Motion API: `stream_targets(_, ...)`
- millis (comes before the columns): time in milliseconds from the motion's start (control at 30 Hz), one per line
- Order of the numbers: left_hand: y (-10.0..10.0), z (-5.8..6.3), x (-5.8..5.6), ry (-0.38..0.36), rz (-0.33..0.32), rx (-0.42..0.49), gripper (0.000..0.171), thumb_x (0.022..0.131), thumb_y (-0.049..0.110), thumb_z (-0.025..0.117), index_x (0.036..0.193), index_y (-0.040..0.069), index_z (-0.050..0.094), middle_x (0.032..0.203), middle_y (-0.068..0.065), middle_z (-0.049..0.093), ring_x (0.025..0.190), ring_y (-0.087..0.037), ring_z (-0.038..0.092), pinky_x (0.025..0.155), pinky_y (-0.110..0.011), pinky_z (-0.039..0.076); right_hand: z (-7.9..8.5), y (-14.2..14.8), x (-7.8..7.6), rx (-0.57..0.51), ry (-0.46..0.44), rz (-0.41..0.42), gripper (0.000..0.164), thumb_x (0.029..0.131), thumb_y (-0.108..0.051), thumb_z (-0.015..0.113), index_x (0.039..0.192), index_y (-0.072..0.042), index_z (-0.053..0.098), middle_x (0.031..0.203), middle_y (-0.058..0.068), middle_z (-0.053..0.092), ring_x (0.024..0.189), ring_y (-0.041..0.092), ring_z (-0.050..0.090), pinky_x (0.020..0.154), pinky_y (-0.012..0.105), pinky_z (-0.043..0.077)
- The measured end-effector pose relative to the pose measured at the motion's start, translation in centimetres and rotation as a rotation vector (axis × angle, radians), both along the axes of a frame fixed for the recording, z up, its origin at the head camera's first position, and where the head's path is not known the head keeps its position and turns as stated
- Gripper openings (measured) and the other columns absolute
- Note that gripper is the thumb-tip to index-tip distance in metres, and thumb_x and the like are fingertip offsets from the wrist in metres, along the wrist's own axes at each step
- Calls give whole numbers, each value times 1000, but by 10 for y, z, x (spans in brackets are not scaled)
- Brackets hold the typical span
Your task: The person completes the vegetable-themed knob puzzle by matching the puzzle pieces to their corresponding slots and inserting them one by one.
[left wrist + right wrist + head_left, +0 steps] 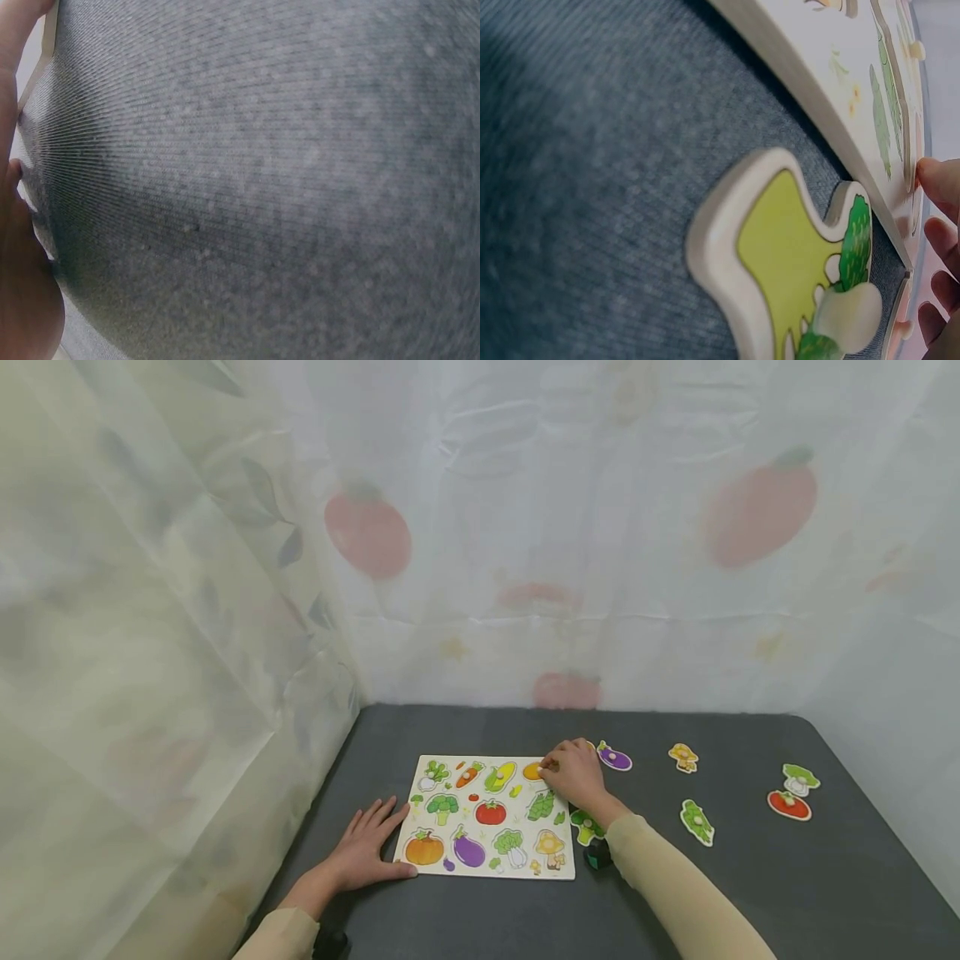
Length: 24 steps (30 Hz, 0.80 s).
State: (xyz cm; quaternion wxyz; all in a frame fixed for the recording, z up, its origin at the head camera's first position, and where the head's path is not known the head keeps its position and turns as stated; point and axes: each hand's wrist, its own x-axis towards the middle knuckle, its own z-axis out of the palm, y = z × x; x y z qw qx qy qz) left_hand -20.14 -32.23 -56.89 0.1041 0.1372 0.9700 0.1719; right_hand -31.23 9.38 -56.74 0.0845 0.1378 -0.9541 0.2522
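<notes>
A white vegetable puzzle board [465, 827] lies on the dark grey table. My left hand [365, 852] rests spread at its left side, with the thumb at the lower left corner and fingers along the left edge. Over the board's upper right corner, my right hand [577, 774] pinches an orange puzzle piece [532, 772], which it partly covers. In the right wrist view its thumb [936, 180] touches the board near a slot's edge; the pinch itself is hidden. A carrot piece [470, 774] and a corn piece [500, 777] with knobs sit in the top row.
Several loose pieces lie right of the board: an eggplant [615, 757], a mushroom [683, 757], a green pea-like piece [697, 822], a leafy cabbage [801, 779] beside a tomato [789, 805]. A broccoli piece [586, 827] lies under the right forearm. Curtains [570, 527] stand behind and left.
</notes>
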Motion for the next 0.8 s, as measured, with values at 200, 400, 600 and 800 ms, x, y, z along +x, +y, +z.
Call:
stream_targets(200,0,1,0,-1,1,7,115,73,82,70,164,23,31,169,-12,21,154,-42,11,120,-66,3,1,3,1,35,-6,24,15,93,-37,75,96,-23,81,105,-1,66,111,27,50,101,50,39)
stream_targets(400,1,0,0,0,-1,4,115,73,83,69,164,23,30,169,-12,21,155,-41,11,120,-66,4,8,17,6,-21,-14,51,22,95,-34,73,110,-19,81,115,5,68,121,34,50,103,59,40)
stream_targets(600,1,2,1,0,-2,5,115,74,82,69,164,23,31,169,-12,21,154,-42,11,120,-66,4,16,39,14,-64,41,43,23,94,-27,76,113,-15,80,120,12,67,122,41,49,103,64,36)
stream_targets(800,0,2,1,1,-8,6,114,74,82,70,164,23,30,168,-13,21,154,-42,11,120,-66,4,21,55,27,-37,40,39,25,93,-29,78,114,-15,80,115,10,67,123,43,48,100,66,37)
